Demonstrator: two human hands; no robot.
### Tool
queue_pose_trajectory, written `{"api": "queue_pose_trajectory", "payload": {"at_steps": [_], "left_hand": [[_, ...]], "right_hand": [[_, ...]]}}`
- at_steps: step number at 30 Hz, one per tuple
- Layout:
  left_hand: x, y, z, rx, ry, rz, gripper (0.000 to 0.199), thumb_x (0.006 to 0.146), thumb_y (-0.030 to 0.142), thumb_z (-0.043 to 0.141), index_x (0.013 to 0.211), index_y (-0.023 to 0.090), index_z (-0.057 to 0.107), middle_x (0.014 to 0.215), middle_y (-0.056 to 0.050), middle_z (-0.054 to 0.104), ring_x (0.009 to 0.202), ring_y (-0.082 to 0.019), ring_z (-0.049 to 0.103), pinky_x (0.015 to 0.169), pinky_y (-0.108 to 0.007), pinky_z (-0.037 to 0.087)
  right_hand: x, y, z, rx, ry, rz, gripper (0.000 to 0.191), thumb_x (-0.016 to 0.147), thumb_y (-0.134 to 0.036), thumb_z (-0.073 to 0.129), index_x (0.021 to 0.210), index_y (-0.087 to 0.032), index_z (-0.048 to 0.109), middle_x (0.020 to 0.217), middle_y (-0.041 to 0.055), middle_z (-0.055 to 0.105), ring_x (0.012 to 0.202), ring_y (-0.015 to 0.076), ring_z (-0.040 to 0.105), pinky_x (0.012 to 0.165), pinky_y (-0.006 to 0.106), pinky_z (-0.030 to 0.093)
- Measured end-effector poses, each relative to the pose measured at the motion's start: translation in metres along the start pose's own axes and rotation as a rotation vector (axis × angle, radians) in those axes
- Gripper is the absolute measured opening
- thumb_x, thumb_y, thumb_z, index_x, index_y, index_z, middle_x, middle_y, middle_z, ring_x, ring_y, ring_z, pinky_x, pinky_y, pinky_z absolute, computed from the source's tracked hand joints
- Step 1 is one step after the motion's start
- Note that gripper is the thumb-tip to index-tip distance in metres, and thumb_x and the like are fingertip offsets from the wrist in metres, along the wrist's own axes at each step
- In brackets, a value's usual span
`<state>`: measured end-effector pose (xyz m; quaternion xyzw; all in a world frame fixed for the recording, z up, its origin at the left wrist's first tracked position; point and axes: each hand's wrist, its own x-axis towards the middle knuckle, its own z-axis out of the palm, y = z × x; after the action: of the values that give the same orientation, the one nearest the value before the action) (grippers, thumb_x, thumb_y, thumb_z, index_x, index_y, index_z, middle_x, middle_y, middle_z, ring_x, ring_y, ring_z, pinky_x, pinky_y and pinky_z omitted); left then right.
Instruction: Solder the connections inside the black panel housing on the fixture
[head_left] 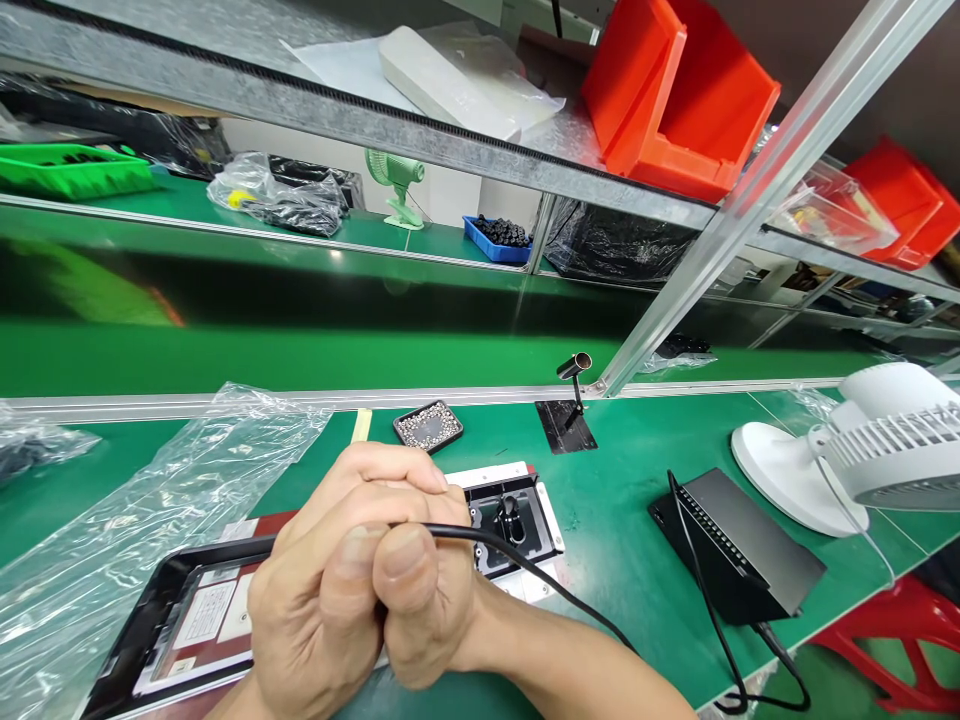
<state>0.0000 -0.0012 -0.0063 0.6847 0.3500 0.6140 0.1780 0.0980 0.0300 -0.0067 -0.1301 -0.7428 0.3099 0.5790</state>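
Green workbench (615,520). Black rectangular frame (150,600), apparently a device housing, below the hands. Left hand (311,590) and right hand (439,610): pressed together, fingers curled closed, thumbs pinching black cable (491,540) above the bench. Shallow tray (431,432), small metal pieces inside.

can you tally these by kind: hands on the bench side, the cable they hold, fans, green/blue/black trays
Hands: 2 (left hand, right hand)
Held cable: 1 (black cable)
Fans: 2 (green fan, white fan)
Trays: 3 (green tray, blue tray, black tray)
Total: 8
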Motion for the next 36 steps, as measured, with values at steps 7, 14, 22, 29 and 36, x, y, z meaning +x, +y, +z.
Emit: {"api": "queue_pose_trajectory", "payload": {"at_steps": [7,14,22,29,36], "left_hand": [[0.0006,-0.0002,0.0016,0.002,0.009,0.003,0.036,0.101,0.022,0.035,0.099,0.024,0.070,0.105,-0.007,0.064,0.102,-0.023,0.061,0.075,-0.040,0.061],[0.0046,0.0026,0.0009,0.029,-0.002,0.007,0.036,0.101,0.023,0.035,0.099,0.025,0.071,0.107,-0.007,0.063,0.101,-0.023,0.061,0.076,-0.041,0.058],[0.0065,0.0036,0.0034,0.011,0.012,0.001,0.036,0.102,0.023,0.035,0.097,0.024,0.071,0.105,-0.006,0.063,0.099,-0.022,0.061,0.075,-0.039,0.058],[0.0078,0.0056,0.0019,0.031,-0.001,0.004,0.036,0.101,0.021,0.035,0.096,0.024,0.071,0.106,-0.006,0.062,0.100,-0.021,0.061,0.077,-0.038,0.057],[0.0063,0.0058,0.0023,0.026,0.004,-0.006,0.038,0.102,0.025,0.034,0.097,0.026,0.072,0.105,-0.006,0.063,0.099,-0.021,0.061,0.077,-0.039,0.057]], "right_hand": [[-0.0022,0.0018,-0.0015,-0.023,-0.040,-0.013,0.014,0.089,-0.021,0.047,0.077,-0.019,0.040,0.088,0.0004,0.063,0.081,0.0105,0.060,0.068,0.024,0.049],[-0.0007,0.0027,-0.0012,-0.046,0.009,-0.058,0.005,0.086,-0.020,0.048,0.080,-0.020,0.048,0.084,0.0003,0.062,0.076,0.0115,0.060,0.064,0.025,0.050],[-0.0002,0.0015,0.0001,-0.044,0.013,-0.042,0.019,0.086,-0.021,0.047,0.071,-0.019,0.035,0.074,0.0006,0.056,0.066,0.0107,0.053,0.053,0.026,0.041],[0.0015,0.0017,0.0022,-0.033,0.059,-0.040,0.006,0.083,-0.018,0.045,0.078,-0.019,0.044,0.080,0.0003,0.061,0.071,0.0112,0.058,0.060,0.025,0.046],[0.0002,0.0001,0.0005,-0.038,0.029,-0.033,0.008,0.085,-0.017,0.045,0.087,-0.018,0.053,0.084,0.0034,0.064,0.077,0.0135,0.060,0.073,0.025,0.052]]}}
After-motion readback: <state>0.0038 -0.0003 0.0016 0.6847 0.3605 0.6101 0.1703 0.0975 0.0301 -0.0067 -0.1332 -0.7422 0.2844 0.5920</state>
